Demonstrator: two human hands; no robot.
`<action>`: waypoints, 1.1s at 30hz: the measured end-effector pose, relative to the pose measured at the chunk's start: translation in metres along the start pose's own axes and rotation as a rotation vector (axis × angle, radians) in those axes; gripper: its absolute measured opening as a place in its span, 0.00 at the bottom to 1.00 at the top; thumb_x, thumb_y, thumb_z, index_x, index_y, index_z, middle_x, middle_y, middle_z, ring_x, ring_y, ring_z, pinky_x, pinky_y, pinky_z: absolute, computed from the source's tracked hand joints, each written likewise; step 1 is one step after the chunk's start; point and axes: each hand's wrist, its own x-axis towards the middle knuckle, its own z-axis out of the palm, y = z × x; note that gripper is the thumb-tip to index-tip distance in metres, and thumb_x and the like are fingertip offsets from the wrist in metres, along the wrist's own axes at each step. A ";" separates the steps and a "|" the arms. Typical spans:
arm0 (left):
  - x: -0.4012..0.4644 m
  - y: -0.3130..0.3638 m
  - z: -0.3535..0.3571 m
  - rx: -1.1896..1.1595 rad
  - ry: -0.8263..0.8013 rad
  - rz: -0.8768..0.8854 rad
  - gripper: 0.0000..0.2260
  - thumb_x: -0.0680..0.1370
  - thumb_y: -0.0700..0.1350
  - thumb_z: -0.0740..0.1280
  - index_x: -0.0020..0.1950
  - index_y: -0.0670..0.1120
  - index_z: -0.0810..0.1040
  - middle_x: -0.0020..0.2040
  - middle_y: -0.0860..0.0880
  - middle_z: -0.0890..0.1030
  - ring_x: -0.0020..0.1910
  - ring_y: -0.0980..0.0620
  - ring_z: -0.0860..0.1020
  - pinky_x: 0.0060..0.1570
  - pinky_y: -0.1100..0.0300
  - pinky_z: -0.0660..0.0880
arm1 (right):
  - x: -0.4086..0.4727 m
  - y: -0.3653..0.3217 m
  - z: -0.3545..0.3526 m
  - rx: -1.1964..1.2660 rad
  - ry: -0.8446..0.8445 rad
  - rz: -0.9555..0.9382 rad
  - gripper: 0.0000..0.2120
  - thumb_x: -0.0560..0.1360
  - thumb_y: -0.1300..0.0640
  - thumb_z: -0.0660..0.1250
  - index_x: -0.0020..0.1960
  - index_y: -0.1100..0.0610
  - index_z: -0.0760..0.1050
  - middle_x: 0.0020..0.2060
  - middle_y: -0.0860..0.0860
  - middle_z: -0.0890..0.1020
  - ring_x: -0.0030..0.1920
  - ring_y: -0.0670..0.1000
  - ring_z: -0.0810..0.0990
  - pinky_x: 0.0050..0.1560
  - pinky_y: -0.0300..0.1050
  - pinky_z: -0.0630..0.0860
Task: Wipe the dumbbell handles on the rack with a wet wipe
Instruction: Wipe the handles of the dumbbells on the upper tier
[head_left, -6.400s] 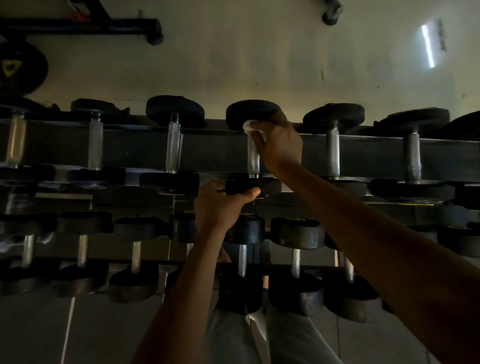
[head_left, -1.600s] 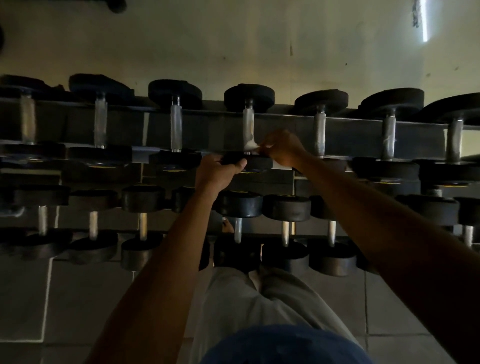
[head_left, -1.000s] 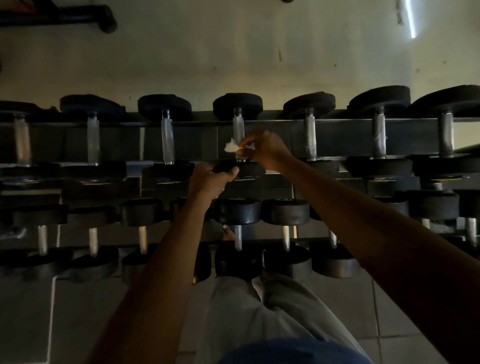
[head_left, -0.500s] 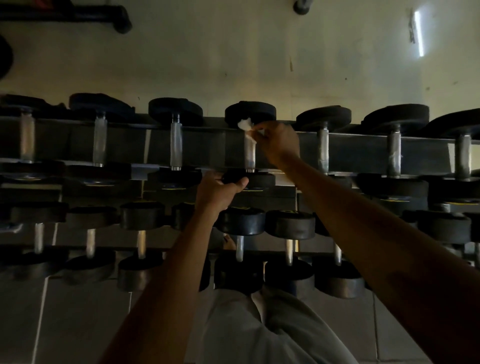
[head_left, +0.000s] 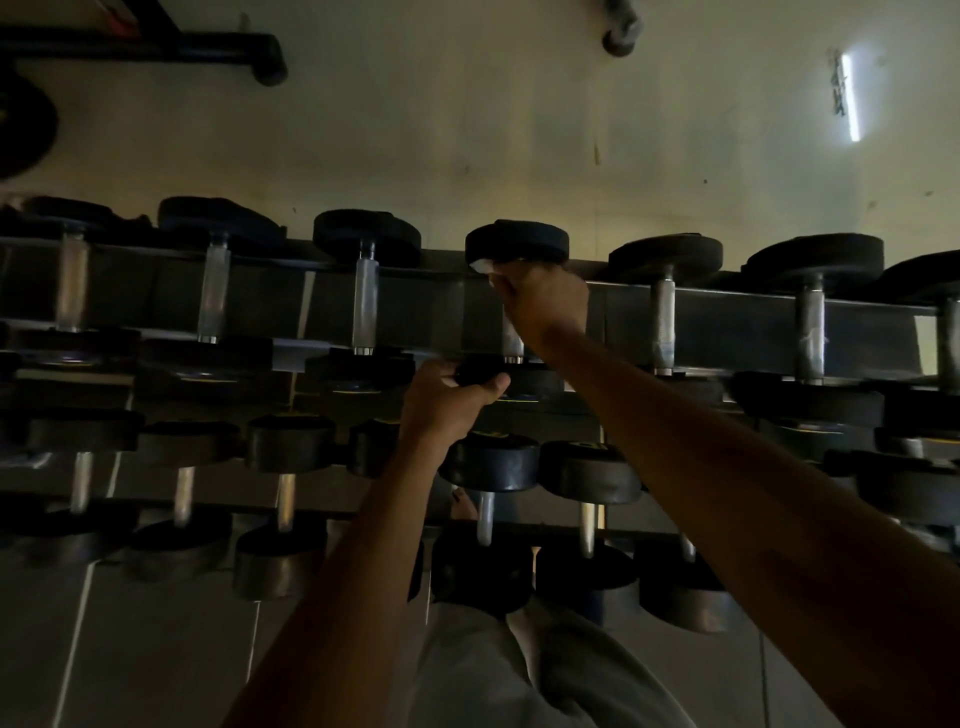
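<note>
Right hand (head_left: 540, 301) clamps the soft wet wipe (head_left: 480, 266) round the stiff handle (head_left: 513, 340); left hand (head_left: 447, 400) grips the heavy dumbbell's near end.

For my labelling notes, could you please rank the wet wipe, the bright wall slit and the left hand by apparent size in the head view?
1. left hand, though nearness inflates it
2. wall slit
3. wet wipe, mostly hidden by the right hand

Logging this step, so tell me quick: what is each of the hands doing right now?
Left hand: grips the near weight of the dumbbell.
Right hand: holds the wet wipe round its handle.
</note>
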 end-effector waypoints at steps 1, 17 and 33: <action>-0.001 0.000 0.001 -0.004 0.004 -0.001 0.16 0.72 0.58 0.82 0.53 0.53 0.84 0.47 0.53 0.88 0.42 0.54 0.85 0.28 0.65 0.75 | 0.002 -0.005 0.001 -0.067 -0.034 -0.006 0.11 0.84 0.49 0.62 0.63 0.48 0.79 0.45 0.50 0.83 0.39 0.48 0.77 0.41 0.43 0.71; -0.009 0.007 -0.002 -0.017 -0.040 0.000 0.11 0.75 0.57 0.80 0.50 0.55 0.82 0.49 0.53 0.87 0.49 0.52 0.85 0.34 0.59 0.78 | -0.018 0.007 -0.002 1.041 0.064 0.827 0.07 0.78 0.49 0.73 0.43 0.47 0.78 0.41 0.44 0.82 0.46 0.44 0.83 0.48 0.41 0.79; -0.006 0.006 -0.002 -0.040 -0.050 -0.034 0.19 0.74 0.57 0.81 0.59 0.53 0.80 0.55 0.51 0.86 0.51 0.49 0.85 0.35 0.58 0.79 | -0.020 0.037 -0.023 1.062 -0.491 0.886 0.02 0.81 0.57 0.68 0.49 0.54 0.76 0.51 0.57 0.82 0.49 0.53 0.81 0.54 0.48 0.80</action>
